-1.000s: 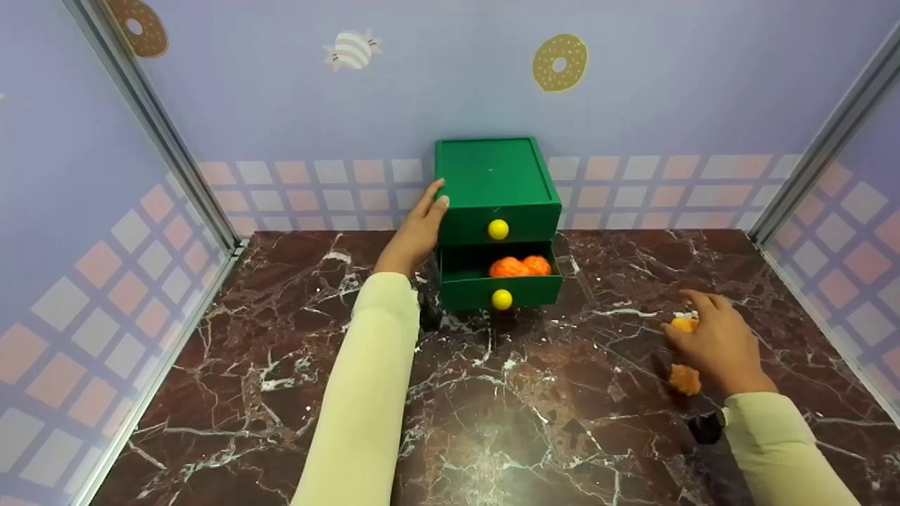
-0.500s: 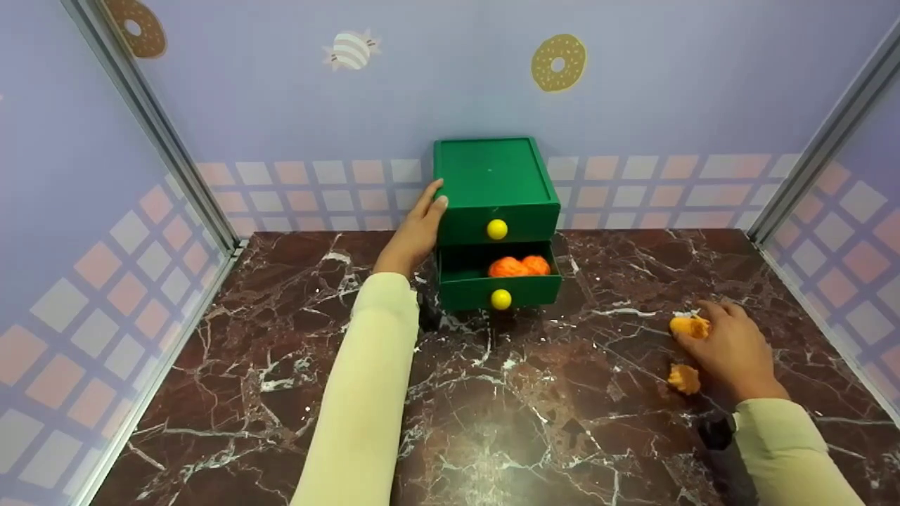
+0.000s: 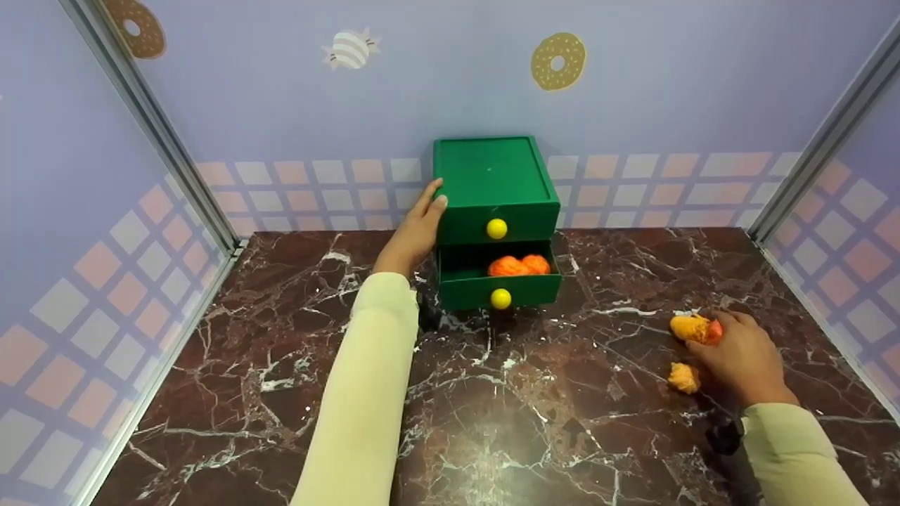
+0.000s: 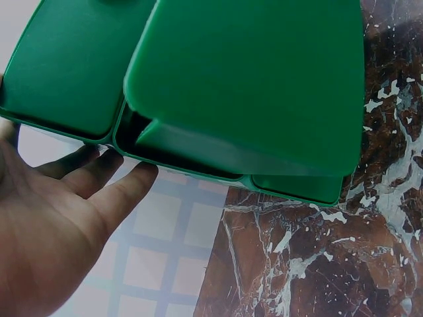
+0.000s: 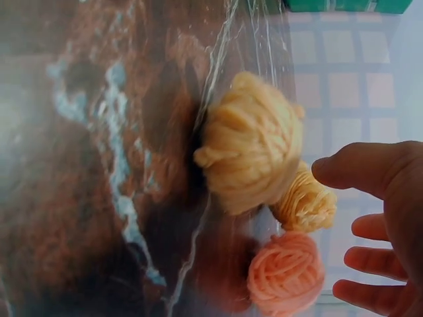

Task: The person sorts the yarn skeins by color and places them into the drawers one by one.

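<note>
Plainly, the marble tabletop [image 3: 485, 422] bears a green cabinet [image 3: 490, 171], lower drawer [image 3: 467, 292] out; the left hand [image 3: 416, 228], fingers extended, touches it; the right hand [image 3: 747, 357], fingers apart, is beside 2 yellow yarn balls [image 3: 685, 327] and 1 red one [image 5: 286, 273].

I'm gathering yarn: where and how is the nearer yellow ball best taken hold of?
Probably pinch the nearer yellow ball across its widest part, coming from above and its right, where the right grip is. It is roundish, with no handle, and lies on the table apart from the red ball and farther yellow ball.
</note>
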Demonstrator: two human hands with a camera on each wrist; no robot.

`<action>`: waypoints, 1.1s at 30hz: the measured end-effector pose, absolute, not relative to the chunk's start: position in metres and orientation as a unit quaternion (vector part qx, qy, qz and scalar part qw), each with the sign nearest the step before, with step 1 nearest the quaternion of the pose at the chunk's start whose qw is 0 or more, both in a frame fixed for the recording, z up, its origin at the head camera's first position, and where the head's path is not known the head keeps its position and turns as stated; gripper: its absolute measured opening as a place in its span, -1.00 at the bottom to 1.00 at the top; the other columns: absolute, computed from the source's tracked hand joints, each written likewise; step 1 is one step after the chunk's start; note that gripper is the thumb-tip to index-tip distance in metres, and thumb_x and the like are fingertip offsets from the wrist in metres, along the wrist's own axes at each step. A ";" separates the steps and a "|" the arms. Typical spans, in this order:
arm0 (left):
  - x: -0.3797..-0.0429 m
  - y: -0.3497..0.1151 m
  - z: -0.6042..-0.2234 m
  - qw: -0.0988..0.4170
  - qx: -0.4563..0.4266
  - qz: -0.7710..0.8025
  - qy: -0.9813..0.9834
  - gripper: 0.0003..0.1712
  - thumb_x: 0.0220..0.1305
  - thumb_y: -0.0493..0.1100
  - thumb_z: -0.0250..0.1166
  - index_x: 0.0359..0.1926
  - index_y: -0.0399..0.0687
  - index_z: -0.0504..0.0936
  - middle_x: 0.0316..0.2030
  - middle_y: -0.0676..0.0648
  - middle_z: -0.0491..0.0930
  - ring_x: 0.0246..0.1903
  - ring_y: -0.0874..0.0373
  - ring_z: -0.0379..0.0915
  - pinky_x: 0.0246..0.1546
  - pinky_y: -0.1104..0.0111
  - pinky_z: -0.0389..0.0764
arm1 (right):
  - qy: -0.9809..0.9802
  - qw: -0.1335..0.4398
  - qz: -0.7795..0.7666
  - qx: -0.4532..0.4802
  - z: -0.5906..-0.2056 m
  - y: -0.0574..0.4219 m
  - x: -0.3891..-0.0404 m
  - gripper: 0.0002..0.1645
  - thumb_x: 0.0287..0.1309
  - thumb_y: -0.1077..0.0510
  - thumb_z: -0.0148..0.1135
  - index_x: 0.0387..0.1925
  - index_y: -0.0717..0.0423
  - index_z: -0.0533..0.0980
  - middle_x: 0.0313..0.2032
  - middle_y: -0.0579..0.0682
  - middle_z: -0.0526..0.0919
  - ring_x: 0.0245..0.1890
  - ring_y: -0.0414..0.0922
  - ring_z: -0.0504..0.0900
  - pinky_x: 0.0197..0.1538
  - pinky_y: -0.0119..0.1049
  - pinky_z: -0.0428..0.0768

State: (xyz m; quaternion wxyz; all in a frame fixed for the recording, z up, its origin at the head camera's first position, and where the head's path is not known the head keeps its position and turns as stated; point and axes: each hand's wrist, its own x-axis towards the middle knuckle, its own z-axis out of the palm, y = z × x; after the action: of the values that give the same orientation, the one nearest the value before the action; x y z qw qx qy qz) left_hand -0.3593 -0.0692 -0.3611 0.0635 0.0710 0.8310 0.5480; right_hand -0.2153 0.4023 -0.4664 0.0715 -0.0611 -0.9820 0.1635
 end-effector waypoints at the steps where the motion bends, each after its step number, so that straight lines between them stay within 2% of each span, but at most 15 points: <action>1: -0.359 -0.069 -0.361 0.063 0.070 0.549 0.831 -0.37 0.42 0.39 -0.22 0.46 0.73 -0.11 0.54 0.07 -0.10 0.50 -0.10 -0.11 0.43 -0.11 0.03 | -0.982 0.071 0.164 -0.062 -0.467 0.403 -0.215 -0.09 0.07 -0.14 0.35 0.27 0.38 0.32 0.23 0.52 0.29 0.03 0.55 0.36 -0.02 0.43 0.37; 10: -0.359 -0.068 -0.361 0.063 0.065 0.552 0.829 -0.37 0.43 0.39 -0.21 0.46 0.73 -0.10 0.54 0.06 -0.09 0.49 -0.12 -0.09 0.42 -0.12 0.05 | -0.983 0.051 0.160 -0.068 -0.476 0.416 -0.211 -0.17 0.07 0.00 0.28 0.26 0.41 0.28 0.21 0.55 0.25 0.01 0.57 0.34 -0.03 0.44 0.36; 18: -0.359 -0.068 -0.362 0.066 0.067 0.561 0.822 -0.37 0.42 0.38 -0.19 0.46 0.72 -0.10 0.55 0.07 -0.15 0.50 -0.13 -0.13 0.43 -0.12 0.04 | -0.983 0.083 0.157 -0.054 -0.485 0.423 -0.210 -0.33 0.05 0.14 0.24 0.16 0.45 0.37 0.16 0.53 0.31 0.00 0.54 0.38 0.01 0.41 0.36; 27: -0.359 -0.068 -0.361 0.062 0.062 0.557 0.826 -0.39 0.43 0.38 -0.21 0.45 0.74 -0.09 0.54 0.06 -0.11 0.49 -0.13 -0.07 0.42 -0.10 0.08 | -0.975 0.138 0.165 -0.049 -0.490 0.427 -0.206 -0.50 -0.02 0.30 0.20 0.00 0.47 0.43 0.02 0.53 0.42 -0.07 0.50 0.44 -0.11 0.40 0.38; 33: -0.359 -0.067 -0.361 0.062 0.064 0.563 0.822 -0.39 0.43 0.37 -0.20 0.45 0.73 -0.08 0.54 0.07 -0.12 0.49 -0.13 -0.08 0.42 -0.10 0.07 | -0.973 0.146 0.169 -0.058 -0.491 0.432 -0.204 -0.57 0.02 0.33 0.14 -0.03 0.46 0.46 -0.02 0.51 0.45 -0.10 0.48 0.45 -0.17 0.38 0.38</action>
State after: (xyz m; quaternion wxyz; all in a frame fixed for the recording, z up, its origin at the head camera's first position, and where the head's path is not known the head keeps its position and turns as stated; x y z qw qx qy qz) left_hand -0.3590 -0.0671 -0.3612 0.0620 0.0636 0.8216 0.5630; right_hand -0.2035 0.4317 -0.4907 0.1464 -0.0577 -0.9729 0.1695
